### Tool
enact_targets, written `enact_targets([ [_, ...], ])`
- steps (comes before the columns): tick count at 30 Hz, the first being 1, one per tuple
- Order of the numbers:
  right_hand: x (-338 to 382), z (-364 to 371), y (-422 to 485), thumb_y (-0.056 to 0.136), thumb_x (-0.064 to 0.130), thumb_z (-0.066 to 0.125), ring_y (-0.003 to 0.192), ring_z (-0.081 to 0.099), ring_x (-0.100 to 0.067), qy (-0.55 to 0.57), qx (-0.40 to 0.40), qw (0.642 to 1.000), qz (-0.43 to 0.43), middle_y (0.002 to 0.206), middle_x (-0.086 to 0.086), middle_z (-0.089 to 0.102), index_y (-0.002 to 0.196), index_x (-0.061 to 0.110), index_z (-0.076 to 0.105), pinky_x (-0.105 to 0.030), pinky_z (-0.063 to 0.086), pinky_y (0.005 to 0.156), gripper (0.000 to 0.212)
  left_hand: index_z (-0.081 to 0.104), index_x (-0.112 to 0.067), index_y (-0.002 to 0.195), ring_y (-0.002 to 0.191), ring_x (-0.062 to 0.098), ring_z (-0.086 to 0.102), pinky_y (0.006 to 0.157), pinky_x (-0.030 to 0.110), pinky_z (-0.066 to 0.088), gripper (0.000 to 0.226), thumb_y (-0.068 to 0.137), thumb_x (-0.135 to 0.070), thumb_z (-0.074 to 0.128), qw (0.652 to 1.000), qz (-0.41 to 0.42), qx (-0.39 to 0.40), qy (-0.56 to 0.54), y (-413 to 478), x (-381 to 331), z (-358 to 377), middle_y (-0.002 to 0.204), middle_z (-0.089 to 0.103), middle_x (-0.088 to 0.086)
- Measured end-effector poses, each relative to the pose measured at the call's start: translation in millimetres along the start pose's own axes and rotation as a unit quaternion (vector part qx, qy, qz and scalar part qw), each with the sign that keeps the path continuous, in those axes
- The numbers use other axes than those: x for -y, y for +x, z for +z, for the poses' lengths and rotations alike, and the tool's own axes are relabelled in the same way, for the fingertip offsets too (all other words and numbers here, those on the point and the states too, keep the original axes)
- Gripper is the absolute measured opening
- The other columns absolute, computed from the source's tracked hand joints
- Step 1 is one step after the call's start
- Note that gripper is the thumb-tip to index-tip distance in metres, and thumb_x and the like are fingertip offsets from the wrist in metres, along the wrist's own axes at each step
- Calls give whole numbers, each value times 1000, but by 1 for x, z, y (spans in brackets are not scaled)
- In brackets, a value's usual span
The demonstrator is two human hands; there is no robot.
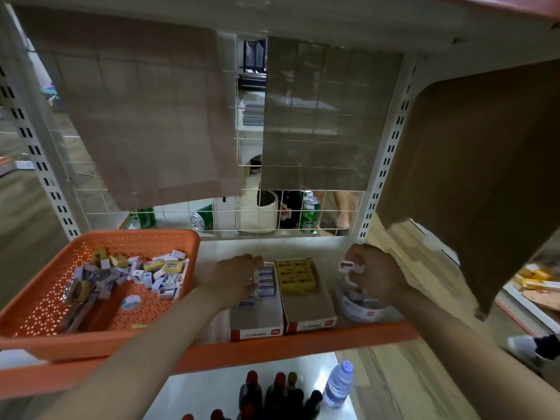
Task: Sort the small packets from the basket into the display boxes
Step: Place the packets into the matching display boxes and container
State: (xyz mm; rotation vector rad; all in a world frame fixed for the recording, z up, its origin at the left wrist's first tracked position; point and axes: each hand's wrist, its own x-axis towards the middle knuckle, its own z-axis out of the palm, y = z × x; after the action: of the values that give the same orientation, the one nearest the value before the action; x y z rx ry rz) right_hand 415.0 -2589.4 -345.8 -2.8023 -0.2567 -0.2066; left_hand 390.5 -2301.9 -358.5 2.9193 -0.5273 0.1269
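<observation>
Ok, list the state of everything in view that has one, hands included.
orange basket: part full, loose packets heaped toward its back.
left display box: part filled, white-blue packets at back.
right display box: part filled, yellow packets at back.
clear jar: upright, mouth hidden by the hand.
left hand: on the white-blue packets, grip unclear.
right hand: curled, pinching a small white packet above the jar.
water bottle: capped.

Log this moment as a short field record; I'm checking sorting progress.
basket: orange, left on shelf, many mixed packets inside
left box: white-blue packets at far end; left hand on them, grip unclear
right box: yellow packets at far end
right hand: pinches small white item above clear tub
</observation>
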Motion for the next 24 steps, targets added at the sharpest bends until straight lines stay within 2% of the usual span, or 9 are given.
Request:
enact_targets([
  [3,-16,-10,-5,75,16,61,100,60,-21,-43,13,998,50,100,3,63,89,28,56,-31,44,80,19,43,-23,127,110,18,54,86,28,44,35,94,-30,51,1000,5,4,2,0,0,4,126,52,-1],
  [9,-25,-12,-10,78,16,60,102,59,-19,-78,28,993,85,90,8,51,89,31,52,-29,39,80,20,43,-24,127,108,16,53,82,26,41,35,94,-30,50,1000,11,10,-4,5,-3,9,124,52,-3],
  [14,-22,-9,-8,77,18,64,105,58,-18,-66,44,993,89,107,6,59,108,27,58,-30,40,86,33,44,-24,125,107,16,54,82,26,42,33,94,-30,50,1000,13,4,-4,5,-2,8,122,54,-2],
  [17,-13,-6,-3,80,20,64,105,57,-17,-50,15,995,80,111,6,61,109,26,59,-31,42,88,30,44,-25,127,110,16,54,88,26,44,34,94,-29,50,1000,4,-3,-13,2,3,5,126,53,-3],
  [22,28,8,4,82,18,61,100,58,-19,3,-39,999,14,99,7,61,102,20,62,-31,38,83,19,47,-26,121,100,15,58,77,23,46,29,92,-28,52,999,-16,-21,-20,-8,19,-12,118,56,-4],
  [24,52,17,8,82,15,61,98,58,-18,27,-46,998,-28,95,8,59,100,19,62,-31,36,82,18,50,-23,120,101,16,59,78,25,44,29,92,-24,52,998,-24,-45,-26,-16,28,-20,115,57,-3],
])
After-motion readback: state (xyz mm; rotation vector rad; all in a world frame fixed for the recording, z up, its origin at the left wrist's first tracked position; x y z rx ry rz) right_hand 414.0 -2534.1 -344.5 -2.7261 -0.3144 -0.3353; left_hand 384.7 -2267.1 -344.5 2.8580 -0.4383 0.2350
